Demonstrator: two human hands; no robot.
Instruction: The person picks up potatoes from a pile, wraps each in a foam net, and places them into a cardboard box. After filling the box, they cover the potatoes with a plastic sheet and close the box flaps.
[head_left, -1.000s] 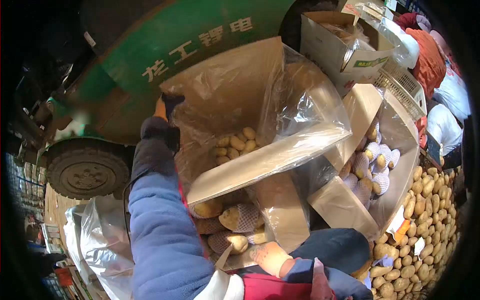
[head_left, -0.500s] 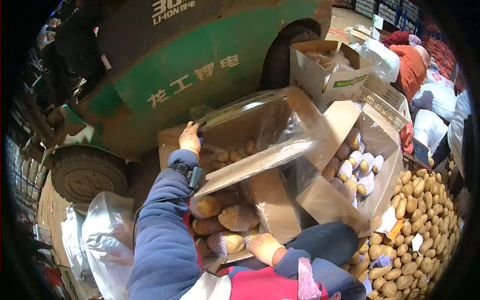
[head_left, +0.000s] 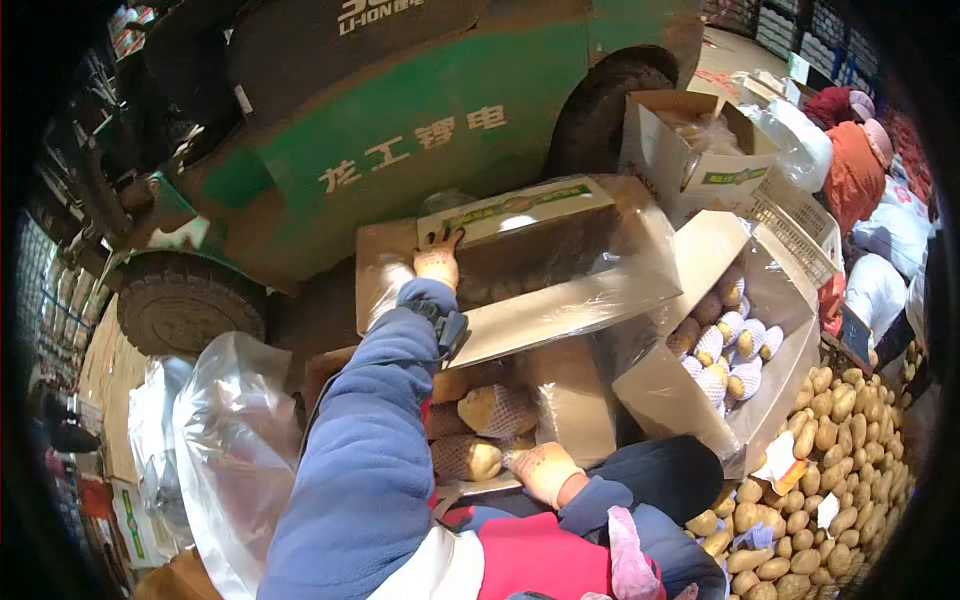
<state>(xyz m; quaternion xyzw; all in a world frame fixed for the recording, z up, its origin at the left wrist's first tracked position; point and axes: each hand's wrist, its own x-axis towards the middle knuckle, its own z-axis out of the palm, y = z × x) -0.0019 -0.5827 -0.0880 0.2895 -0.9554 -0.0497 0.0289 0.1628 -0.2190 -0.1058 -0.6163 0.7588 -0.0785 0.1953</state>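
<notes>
My left hand, in an orange-tinted glove with dark fingertips, lies with fingers spread against the raised flap of the far cardboard box. Small potatoes inside that box are dim behind clear plastic film. Close to my body stands another cardboard box, holding large potatoes in foam net sleeves. At its near rim, my gloved right hand is curled over the edge, close beside a netted potato. Its fingertips are partly hidden.
An open box of netted potatoes stands to the right, above a large heap of loose potatoes. A green forklift blocks the far side. Plastic bags lie left. Other people bend over sacks at upper right.
My left hand has spread its fingers on the flap, which now stands up with its printed face showing. The view has shifted a little. My right hand stays at the near box's rim.
</notes>
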